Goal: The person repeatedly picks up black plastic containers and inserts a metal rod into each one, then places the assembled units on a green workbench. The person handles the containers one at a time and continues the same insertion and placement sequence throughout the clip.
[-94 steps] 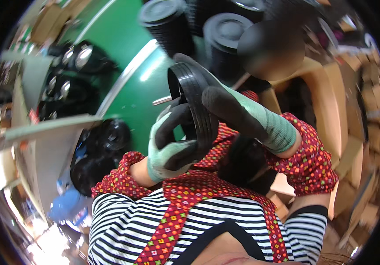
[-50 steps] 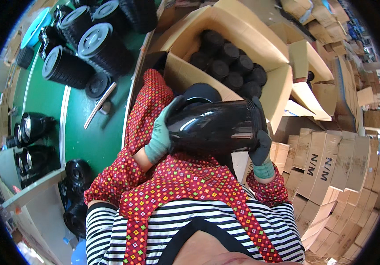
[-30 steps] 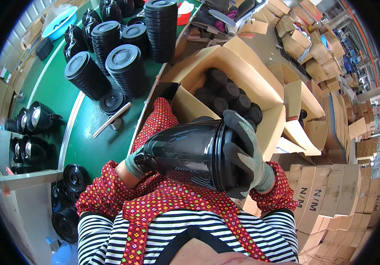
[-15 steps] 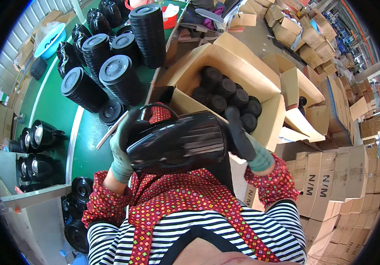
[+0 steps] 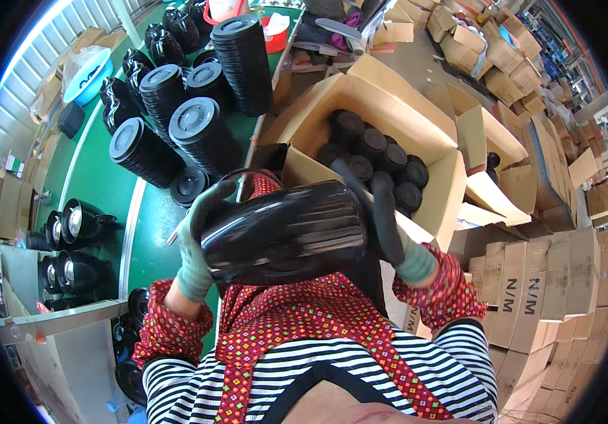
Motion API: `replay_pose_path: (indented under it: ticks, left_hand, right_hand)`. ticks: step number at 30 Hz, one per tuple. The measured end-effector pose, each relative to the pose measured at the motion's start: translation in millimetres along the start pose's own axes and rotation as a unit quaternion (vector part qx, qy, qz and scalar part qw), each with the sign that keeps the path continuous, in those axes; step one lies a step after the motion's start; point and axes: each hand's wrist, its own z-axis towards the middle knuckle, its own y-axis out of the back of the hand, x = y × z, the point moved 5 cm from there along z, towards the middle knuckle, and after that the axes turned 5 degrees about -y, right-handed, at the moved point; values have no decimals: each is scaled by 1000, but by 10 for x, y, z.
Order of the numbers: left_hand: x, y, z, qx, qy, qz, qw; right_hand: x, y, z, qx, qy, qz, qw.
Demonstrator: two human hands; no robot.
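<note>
A glossy black jug lies sideways between my hands, in front of my red patterned apron. My left hand, in a green and dark grey glove, grips its wider left end. A thin black handle or rim arcs above that end, partly behind the jug. My right hand, gloved alike, presses against the right end, its fingers bent over the edge. Just beyond it, an open cardboard box holds several dark cylindrical pieces.
On the green table stand tall stacks of round black lids and a single lid. Black jugs with shiny insides lie at the left. A blue basin sits far left. Closed cartons are stacked at the right.
My right hand's fingers have bent further over the jug's right end. The jug stays between both hands, and the whole view has shifted slightly.
</note>
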Motion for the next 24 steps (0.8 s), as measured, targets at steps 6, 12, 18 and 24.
replay_pose_path:
  ticks: [6, 12, 18, 24]
  left_hand:
    - [1279, -200, -318, 3, 69, -240, 968]
    - [-265, 74, 266, 104, -247, 311, 912]
    - [1135, -145, -307, 88, 86, -241, 963]
    - [1057, -682, -405, 160, 232, -449, 848]
  right_hand:
    - [139, -144, -1, 7, 311, -297, 903]
    - [-479, 178, 185, -96, 6, 47, 994]
    - [125, -289, -62, -7, 258, -377, 890]
    - [580, -695, -53, 193, 324, -555, 741]
